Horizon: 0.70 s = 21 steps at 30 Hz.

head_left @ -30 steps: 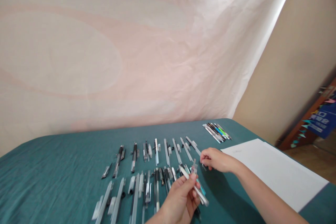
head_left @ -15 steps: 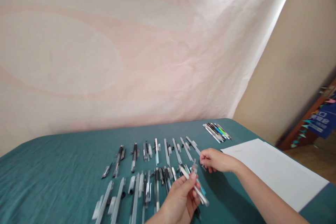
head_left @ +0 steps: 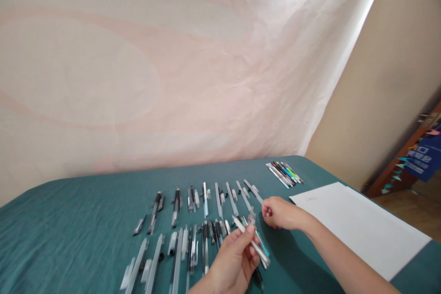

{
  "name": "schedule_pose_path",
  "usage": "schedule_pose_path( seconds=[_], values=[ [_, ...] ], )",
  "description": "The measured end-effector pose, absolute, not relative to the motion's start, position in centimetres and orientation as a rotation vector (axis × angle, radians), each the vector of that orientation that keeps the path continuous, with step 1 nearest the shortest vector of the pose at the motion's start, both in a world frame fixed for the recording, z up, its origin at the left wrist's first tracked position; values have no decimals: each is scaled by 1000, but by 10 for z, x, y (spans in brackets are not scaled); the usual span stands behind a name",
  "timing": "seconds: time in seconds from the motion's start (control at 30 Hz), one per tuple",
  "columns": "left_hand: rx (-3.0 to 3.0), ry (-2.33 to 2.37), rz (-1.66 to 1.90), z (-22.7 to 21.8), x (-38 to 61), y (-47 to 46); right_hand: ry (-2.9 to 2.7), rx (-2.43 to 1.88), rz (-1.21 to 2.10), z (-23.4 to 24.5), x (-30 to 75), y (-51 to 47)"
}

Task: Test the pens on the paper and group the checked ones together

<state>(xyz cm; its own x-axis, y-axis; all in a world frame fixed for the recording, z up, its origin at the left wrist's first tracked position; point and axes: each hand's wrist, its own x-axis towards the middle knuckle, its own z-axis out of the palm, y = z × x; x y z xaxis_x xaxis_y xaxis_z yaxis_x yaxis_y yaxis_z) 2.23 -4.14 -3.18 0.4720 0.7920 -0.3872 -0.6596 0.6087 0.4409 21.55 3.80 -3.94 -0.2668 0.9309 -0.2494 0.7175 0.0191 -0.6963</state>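
My left hand [head_left: 234, 257] is closed around a white pen [head_left: 258, 250], which slants down to the right. A clear pen cap [head_left: 251, 217] also sticks up between its thumb and fingers. Beside it, a teal pen [head_left: 262, 242] lies partly behind the held pen. Further right, my right hand [head_left: 282, 213] is curled low over the cloth, its fingertips pinched together. Whatever those fingertips hold is hidden or too small to name. A pale clear pen [head_left: 255, 191] ends right by that hand.
On the green tablecloth [head_left: 79, 220], capless pens and their caps lie in two rows, such as a frosted pen [head_left: 156, 262]. At the back right is a group of pens [head_left: 284, 173]. White paper [head_left: 358, 227] covers the right side. A pale curtain [head_left: 172, 64] hangs behind.
My left hand has shifted slightly left and down with the white pen and cap. My right hand has rolled and curled its fingers in more, staying in nearly the same place.
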Motion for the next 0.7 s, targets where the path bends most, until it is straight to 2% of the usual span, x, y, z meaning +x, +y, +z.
schedule_pose_path(
  seconds=[0.4, 0.7],
  values=[
    [147, 644, 992, -26, 20, -37, -1655, -1206, 1493, 5, 177, 14],
    [199, 598, 1063, -18, 15, -36, -1629, -1213, 1397, 10, 159, 4]
  ],
)
